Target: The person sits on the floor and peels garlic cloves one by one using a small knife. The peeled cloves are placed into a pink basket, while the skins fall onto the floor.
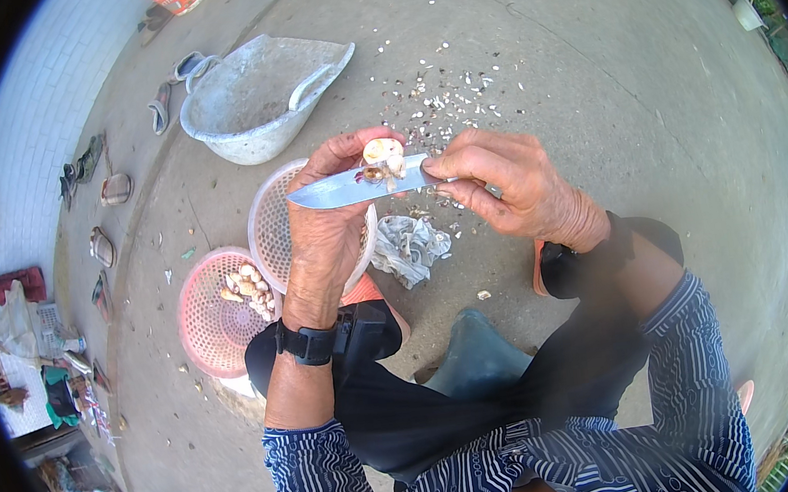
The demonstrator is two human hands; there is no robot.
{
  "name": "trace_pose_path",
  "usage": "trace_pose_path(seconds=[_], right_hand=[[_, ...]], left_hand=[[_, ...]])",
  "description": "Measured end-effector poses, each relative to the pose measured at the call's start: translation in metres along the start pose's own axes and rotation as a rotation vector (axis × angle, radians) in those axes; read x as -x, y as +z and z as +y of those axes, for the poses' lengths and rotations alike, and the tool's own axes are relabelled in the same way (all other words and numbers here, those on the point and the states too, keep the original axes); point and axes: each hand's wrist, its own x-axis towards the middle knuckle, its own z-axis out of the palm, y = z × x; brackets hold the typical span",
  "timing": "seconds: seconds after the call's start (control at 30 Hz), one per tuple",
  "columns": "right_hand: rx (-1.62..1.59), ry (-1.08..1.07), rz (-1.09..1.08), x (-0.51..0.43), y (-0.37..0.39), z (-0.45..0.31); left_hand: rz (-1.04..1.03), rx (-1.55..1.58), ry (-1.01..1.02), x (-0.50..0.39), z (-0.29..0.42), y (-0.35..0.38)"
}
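My left hand (327,234) is raised in front of my knees and holds a pale, rounded bulb- or mushroom-like piece (382,149) near its fingertips. A smooth cut face shows on it; its exact kind is unclear. In my right hand (516,181), thumb and fingers pinch a knife (332,190) at the rear of its blade, and the handle is hidden. The blade lies across my left palm and fingers, its tip pointing left. Brownish and white bits (376,173) show at the blade's upper edge, just under the piece.
A pink perforated basket (213,320) at left holds several pale pieces (247,285). Beside it a whitish basket (269,215) sits partly behind my left arm. A crumpled plastic bag (410,248), scattered scraps (444,99) and a grey basin (247,128) lie on the concrete. Shoes (117,189) line the left.
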Motion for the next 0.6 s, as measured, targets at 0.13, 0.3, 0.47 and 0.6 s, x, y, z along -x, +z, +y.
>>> trace_pose_path(seconds=[0.13,0.3,0.47,0.6], right_hand=[[0.041,-0.034,0.016,0.0,0.0,-0.001],[0.002,-0.016,0.014,-0.002,0.001,-0.001],[-0.057,-0.011,0.004,0.0,0.001,0.0],[-0.015,0.016,0.056,-0.004,-0.003,0.011]], left_hand=[[0.067,-0.027,-0.052,0.001,0.0,-0.002],[0.006,0.013,-0.065,0.002,0.002,-0.003],[0.026,0.081,-0.085,0.001,0.002,-0.005],[-0.059,0.122,-0.149,0.003,0.005,-0.005]])
